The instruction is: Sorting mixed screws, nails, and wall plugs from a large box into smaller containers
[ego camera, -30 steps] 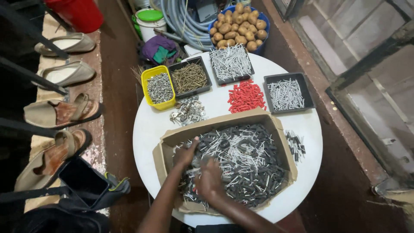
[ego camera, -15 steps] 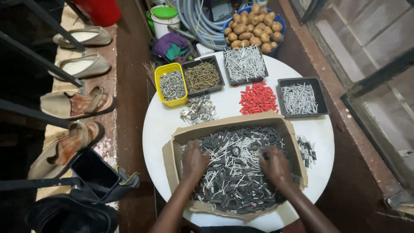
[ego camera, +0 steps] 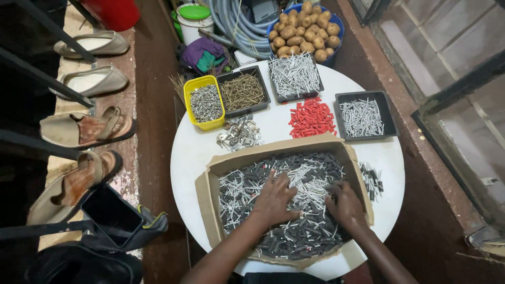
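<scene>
Nearest the camera, at six o'clock on the round white table (ego camera: pixel 200 152), lies a shallow brown cardboard box (ego camera: pixel 210 181) with torn, bent-out flaps. It is filled with a jumbled heap of dark grey plastic plugs and silvery nails (ego camera: pixel 310 179), laid in every direction.

The left hand (ego camera: pixel 274 199) rests flat on the middle of the heap, fingers spread wide and pressed onto the pieces; nothing is closed in it. The right hand (ego camera: pixel 345 205) lies at the heap's right side, fingers curled down among the plugs. Whether it pinches anything cannot be told, since its fingertips are sunk in the pile. Both forearms are cut off by the lower edge.

At three o'clock, just outside the box, a small loose cluster of grey plugs (ego camera: pixel 371 180) lies on the table.

Further off, at eleven o'clock, sits a little pile of silvery metal brackets (ego camera: pixel 239 134). Behind it stand a yellow plastic tub of small silvery screws (ego camera: pixel 205 102) and a black tray of brassy screws (ego camera: pixel 242 91). At twelve o'clock a black tray of long silvery nails (ego camera: pixel 293 75) stands above a loose heap of red plastic wall plugs (ego camera: pixel 312 117). At two o'clock is another black tray of silvery nails (ego camera: pixel 362 117).

Beyond the table, a blue basin of potatoes (ego camera: pixel 300 31) is partly hidden by its edge.
</scene>
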